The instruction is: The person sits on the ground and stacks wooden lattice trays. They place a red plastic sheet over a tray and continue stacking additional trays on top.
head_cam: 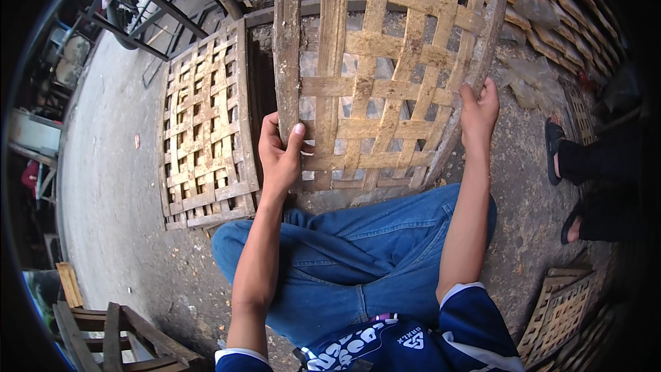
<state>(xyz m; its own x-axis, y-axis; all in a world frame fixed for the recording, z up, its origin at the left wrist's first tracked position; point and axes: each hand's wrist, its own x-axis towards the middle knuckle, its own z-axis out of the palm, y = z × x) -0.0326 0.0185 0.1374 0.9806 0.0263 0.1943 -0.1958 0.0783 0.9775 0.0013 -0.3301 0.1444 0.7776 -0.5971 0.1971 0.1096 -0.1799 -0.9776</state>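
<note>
A woven bamboo lattice panel [388, 90] in a wooden frame is held up in front of me, its top running out of view. My left hand [281, 152] grips the left rail, thumb on the near face. On the opposite rail, lower down the panel, my right hand [478, 111] is closed around the wood. Brown residue sticks to the strips and rails. Through the gaps I can see pieces of clear plastic and the ground. Just left of the held panel, a stack of similar lattice panels [204, 129] lies on the floor.
A person in dark trousers and black sandals [555, 150] stands at right. Stacked layered sheets [557, 20] and plastic film [532, 80] lie at upper right. More lattice panels [560, 315] rest at lower right. A wooden frame [116, 338] is at lower left, a metal frame [150, 8] at upper left.
</note>
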